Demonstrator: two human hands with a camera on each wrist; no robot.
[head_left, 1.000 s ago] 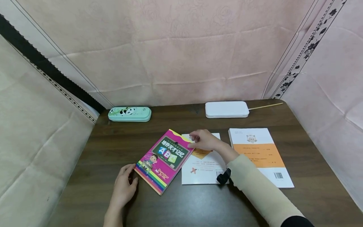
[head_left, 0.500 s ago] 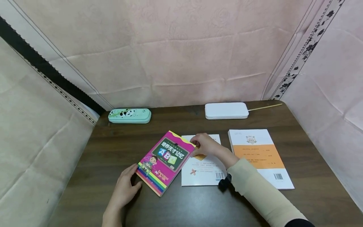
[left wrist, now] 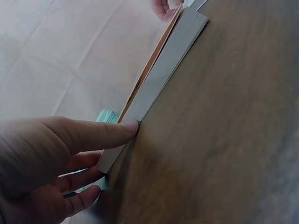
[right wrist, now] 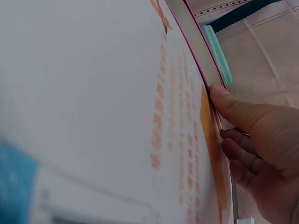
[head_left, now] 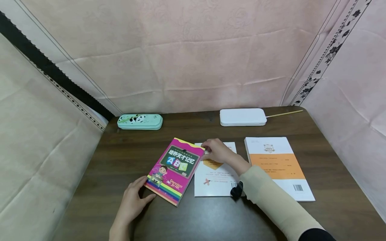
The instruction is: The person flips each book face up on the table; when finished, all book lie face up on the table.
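The left hand (head_left: 132,200), reaching in from the near side, pinches the near left corner of the pink book (head_left: 172,169), thumb stretched along the lower edge and fingers round the side. The right hand (head_left: 218,151) comes across from the right, wrist bent toward the book, and pinches its far right corner between thumb and curled fingers. Between the two grips the book lies tilted, cover up, showing a green chalkboard with ABC blocks, a cartoon child and rainbow stripes; just below the right hand's grip it covers part of the white book (head_left: 215,183). Compared with a second ago, the pink book has turned counterclockwise, sitting squarer, and the left thumb reaches farther along its lower edge.
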